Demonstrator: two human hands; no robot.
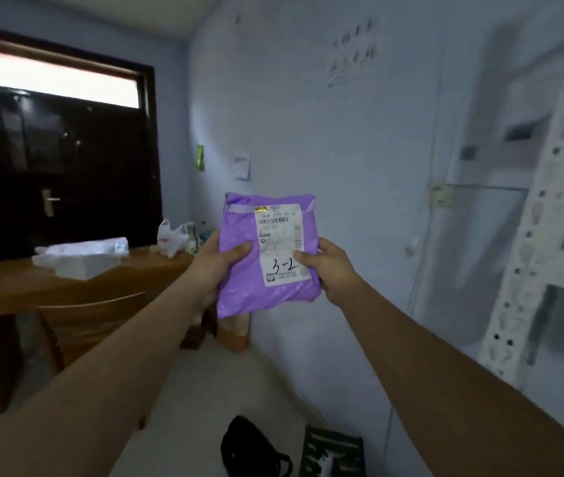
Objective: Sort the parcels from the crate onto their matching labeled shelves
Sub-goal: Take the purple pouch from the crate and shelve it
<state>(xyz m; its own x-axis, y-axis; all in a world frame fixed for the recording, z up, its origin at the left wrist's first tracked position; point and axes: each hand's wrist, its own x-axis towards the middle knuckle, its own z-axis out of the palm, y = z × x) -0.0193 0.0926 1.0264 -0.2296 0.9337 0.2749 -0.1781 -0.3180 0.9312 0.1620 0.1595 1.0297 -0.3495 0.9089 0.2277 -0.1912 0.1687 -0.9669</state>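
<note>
Purple parcel [267, 256] marked 3-2, long axis upright, gripped at its sides by left hand [217, 266] and right hand [330, 270]; shelf rack [545, 215] lies rightward, nearer the right hand.

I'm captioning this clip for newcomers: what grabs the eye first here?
A purple parcel held up at center frame, left hand and right hand gripping its sides, with "3-2" handwritten on its white label. Behind, a wooden table stands at left and a white metal shelf rack at right.
</note>
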